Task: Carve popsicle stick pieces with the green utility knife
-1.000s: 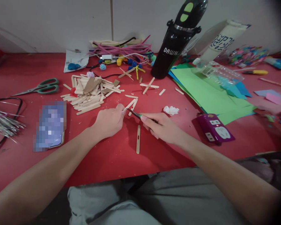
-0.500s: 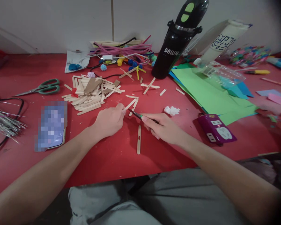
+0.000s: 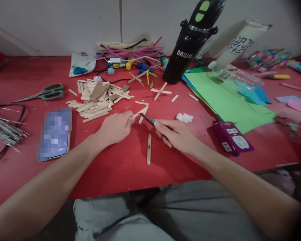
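Observation:
My left hand (image 3: 116,128) is closed on a wooden craft stick (image 3: 139,112), whose free end points up and to the right. In my right hand (image 3: 179,136) is a slim craft knife (image 3: 147,119) with a dark handle and a green band, gripped like a pen. Its tip is at or just over the stick; contact is hard to make out. Just beyond the hands lie more loose sticks. Below them, a stick with a small slot in its middle (image 3: 149,154) rests flat on the red table (image 3: 110,174).
A pile of craft sticks (image 3: 95,100), green-handled scissors (image 3: 47,93) and a phone (image 3: 56,134) are on the left. Crossed sticks (image 3: 161,91) and a black bottle (image 3: 183,50) stand beyond. Rightward are crumpled tissue (image 3: 184,117), green paper (image 3: 230,97) and a purple power socket (image 3: 232,138).
The knife tip has shifted slightly right and up along the stick, and my right hand has moved a little to the right. My left hand has hardly moved.

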### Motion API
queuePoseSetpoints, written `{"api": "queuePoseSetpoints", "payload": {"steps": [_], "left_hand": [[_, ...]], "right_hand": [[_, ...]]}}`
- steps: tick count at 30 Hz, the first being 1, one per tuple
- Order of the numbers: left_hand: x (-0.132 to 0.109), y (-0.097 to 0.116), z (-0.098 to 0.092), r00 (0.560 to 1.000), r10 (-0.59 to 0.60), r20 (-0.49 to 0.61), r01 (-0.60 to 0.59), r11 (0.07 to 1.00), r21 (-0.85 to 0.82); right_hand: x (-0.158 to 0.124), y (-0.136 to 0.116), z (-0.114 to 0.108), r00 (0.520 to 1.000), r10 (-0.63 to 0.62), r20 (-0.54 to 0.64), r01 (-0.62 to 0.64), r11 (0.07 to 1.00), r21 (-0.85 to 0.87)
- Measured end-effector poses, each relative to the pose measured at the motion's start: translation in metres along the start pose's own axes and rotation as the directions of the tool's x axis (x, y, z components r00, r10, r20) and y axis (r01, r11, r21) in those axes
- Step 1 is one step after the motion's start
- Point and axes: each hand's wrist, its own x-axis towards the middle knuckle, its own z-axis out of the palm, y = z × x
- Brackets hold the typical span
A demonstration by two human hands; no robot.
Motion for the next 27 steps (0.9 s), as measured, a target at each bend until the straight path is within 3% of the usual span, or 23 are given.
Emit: {"api": "queuePoseSetpoints", "payload": {"steps": [10, 27], "left_hand": [[0.0045, -0.0063, -0.0011, 1.000, 0.025, 0.014, -0.023, 0.996, -0.087], [0.0056, -0.0046, -0.0013, 0.999, 0.009, 0.037, -0.006, 0.998, -0.060]], "right_hand": [[-0.0004, -0.0004, 0.0005, 1.000, -0.013, -0.007, 0.013, 1.000, -0.010], [-0.0004, 0.0009, 0.0002, 1.000, -0.007, -0.003, 0.007, 1.000, -0.026]]}}
